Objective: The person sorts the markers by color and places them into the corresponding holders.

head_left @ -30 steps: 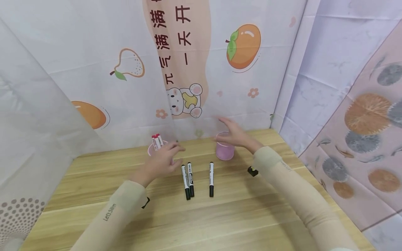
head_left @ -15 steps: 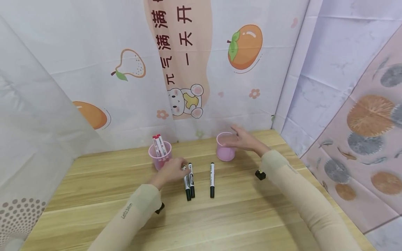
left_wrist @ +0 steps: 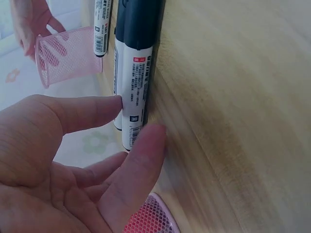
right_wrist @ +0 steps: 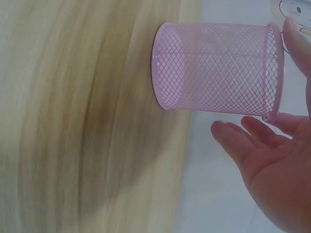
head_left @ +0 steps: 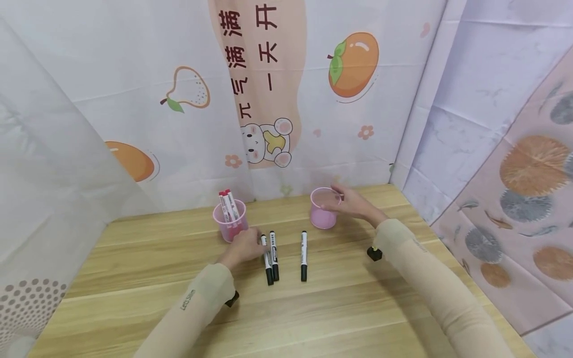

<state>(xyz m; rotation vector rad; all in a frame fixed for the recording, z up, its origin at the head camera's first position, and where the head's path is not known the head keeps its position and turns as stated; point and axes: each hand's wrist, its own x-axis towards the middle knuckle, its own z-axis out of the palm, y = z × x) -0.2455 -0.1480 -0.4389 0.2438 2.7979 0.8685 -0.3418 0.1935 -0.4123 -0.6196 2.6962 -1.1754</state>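
Two black-capped white markers lie side by side on the wooden table: the left marker (head_left: 268, 266) and its neighbour (head_left: 274, 254). My left hand (head_left: 243, 247) pinches the body of the left marker (left_wrist: 134, 77), with the index finger on one side and the thumb on the other. A third black-capped marker (head_left: 304, 256) lies apart to the right. My right hand (head_left: 352, 203) is beside a pink mesh pen holder (head_left: 323, 218). In the right wrist view the thumb is near the holder's rim and the fingers extend loosely below its side.
Another pink mesh pen holder (head_left: 227, 229), holding red-capped white markers (head_left: 229, 206), stands at the back left. A printed curtain (head_left: 188, 149) hangs along the table's back edge. A patterned cloth (head_left: 492, 199) hangs on the right.
My left hand has come down and right from beside the left pen holder onto the left marker. My right hand has drawn slightly right, from over the right holder's rim to its side.
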